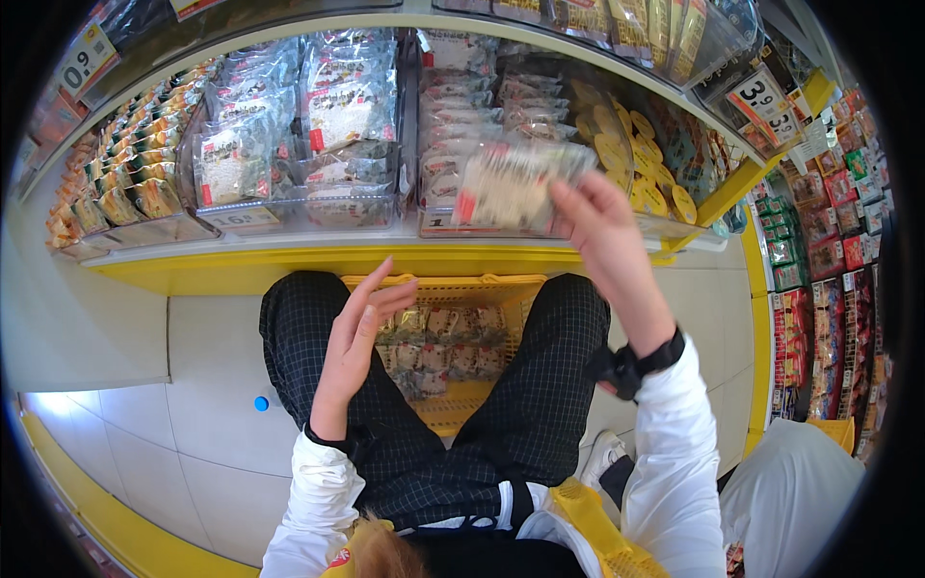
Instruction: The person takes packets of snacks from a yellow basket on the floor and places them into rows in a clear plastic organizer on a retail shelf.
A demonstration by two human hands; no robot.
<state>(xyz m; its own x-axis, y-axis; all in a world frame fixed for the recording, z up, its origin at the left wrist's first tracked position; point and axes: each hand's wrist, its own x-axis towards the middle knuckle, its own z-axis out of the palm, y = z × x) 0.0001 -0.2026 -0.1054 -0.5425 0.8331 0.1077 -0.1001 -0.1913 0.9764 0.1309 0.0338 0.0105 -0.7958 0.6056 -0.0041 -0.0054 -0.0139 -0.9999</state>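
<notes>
Between the fingers and thumb of my right hand (598, 217) is a clear plastic food packet (506, 186) with pale contents and a red mark. It is blurred and held in front of the lower shelf's clear bin (462, 225), which has rows of similar packets. My left hand (358, 336) has its fingers apart and holds nothing; it is over my left knee, beside the yellow plastic basket (462, 408). Several small wrapped packets (452, 347) lie in rows in that basket, between my legs. Stacks of matching packets (350, 108) stand left of the shelf divider.
Yellow round-lidded packs (650, 170) fill the bin at right. Orange-and-green packets (137, 188) are at left. A yellow shelf edge (246, 267) runs before my knees. A blue bottle cap (261, 403) is on the tiled floor. Another person's grey-clad leg (788, 498) is at lower right.
</notes>
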